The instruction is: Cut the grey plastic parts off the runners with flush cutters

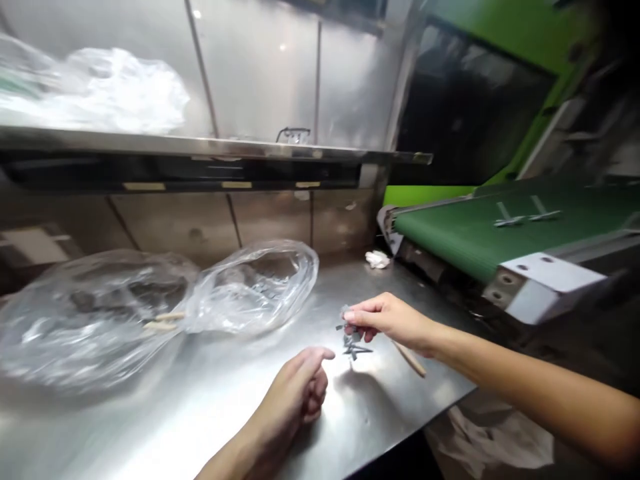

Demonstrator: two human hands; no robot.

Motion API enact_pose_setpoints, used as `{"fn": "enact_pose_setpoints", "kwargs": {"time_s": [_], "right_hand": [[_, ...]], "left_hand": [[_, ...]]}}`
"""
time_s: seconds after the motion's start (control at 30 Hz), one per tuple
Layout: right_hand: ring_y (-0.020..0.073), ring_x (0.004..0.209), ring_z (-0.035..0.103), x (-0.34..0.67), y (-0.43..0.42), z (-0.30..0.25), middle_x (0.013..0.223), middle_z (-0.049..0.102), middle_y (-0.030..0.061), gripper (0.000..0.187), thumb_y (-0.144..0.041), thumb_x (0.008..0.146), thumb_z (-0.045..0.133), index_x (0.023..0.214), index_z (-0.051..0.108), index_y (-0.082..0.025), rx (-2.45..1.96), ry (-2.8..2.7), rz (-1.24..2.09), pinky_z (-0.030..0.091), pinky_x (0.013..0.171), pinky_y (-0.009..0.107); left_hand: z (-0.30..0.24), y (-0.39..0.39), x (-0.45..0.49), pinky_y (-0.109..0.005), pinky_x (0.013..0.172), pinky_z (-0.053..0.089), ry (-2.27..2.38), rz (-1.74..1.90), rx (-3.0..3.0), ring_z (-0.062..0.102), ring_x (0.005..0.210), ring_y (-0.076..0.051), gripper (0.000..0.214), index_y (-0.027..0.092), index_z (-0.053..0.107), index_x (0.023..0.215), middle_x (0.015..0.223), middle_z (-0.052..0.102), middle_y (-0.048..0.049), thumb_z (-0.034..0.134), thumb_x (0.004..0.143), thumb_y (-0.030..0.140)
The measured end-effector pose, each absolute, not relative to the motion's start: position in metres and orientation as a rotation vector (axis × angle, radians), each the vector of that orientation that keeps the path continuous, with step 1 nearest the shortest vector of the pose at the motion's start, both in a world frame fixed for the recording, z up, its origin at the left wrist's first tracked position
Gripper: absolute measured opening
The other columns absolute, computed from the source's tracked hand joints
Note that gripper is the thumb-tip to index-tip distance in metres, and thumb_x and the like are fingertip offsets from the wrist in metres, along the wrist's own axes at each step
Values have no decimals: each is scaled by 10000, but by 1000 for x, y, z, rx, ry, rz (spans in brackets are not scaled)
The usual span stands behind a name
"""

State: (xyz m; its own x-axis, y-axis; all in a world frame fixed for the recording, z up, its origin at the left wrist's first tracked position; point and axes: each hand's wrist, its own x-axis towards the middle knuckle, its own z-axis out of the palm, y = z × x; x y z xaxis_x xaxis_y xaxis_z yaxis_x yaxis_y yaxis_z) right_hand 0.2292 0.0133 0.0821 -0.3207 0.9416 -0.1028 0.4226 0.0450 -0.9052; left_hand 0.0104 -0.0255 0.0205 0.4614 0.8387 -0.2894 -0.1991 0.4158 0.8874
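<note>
My right hand (387, 320) pinches a small grey plastic part (354, 348) with thin arms between thumb and fingertips, just above the metal table (360, 417). To its left, my left hand (300, 387) is half curled, with its thumb side pointing at the part but apart from it. Its other fingers bend in toward the palm, and anything inside them is hidden. A wooden-looking stick (410, 360) lies partly behind my right wrist. An open clear plastic bag (250, 293) rests on the table beyond my left hand.
Another clear bag (95, 320) lies at the left, near tan sticks (165, 321). A metal shelf (240, 147) carrying white plastic bags (115, 90) crosses the back. At right, a green conveyor belt (460, 233) bears two grey parts (510, 221). Crumpled white material (377, 259) sits near it.
</note>
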Motion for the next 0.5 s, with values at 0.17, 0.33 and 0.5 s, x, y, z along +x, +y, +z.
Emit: {"fn": "enact_pose_setpoints", "kwargs": {"time_s": [0.17, 0.33, 0.5], "right_hand": [[114, 639, 547, 200, 11, 61, 682, 648, 10, 317, -452, 843, 697, 785, 736, -143, -1234, -1812, 1478, 437, 611, 242], [105, 656, 538, 197, 4, 55, 696, 643, -2, 232, -380, 816, 734, 797, 739, -148, -1157, -1850, 1565, 421, 643, 239], [114, 617, 583, 190, 10, 47, 717, 671, 30, 390, -495, 802, 703, 904, 727, -120, -1307, -1717, 1396, 483, 621, 258]], "left_hand": [[10, -19, 2, -235, 492, 244, 925, 812, 1281, 321, 522, -101, 380, 200, 546, 897, 596, 427, 67, 527, 913, 580], [10, -19, 1, -267, 645, 352, 982, 773, 1659, 427, 673, -145, 375, 207, 491, 733, 701, 484, 21, 438, 976, 488], [8, -22, 5, -265, 655, 396, 1067, 893, 1573, 471, 675, -172, 374, 222, 497, 706, 690, 513, 13, 482, 942, 512]]}}
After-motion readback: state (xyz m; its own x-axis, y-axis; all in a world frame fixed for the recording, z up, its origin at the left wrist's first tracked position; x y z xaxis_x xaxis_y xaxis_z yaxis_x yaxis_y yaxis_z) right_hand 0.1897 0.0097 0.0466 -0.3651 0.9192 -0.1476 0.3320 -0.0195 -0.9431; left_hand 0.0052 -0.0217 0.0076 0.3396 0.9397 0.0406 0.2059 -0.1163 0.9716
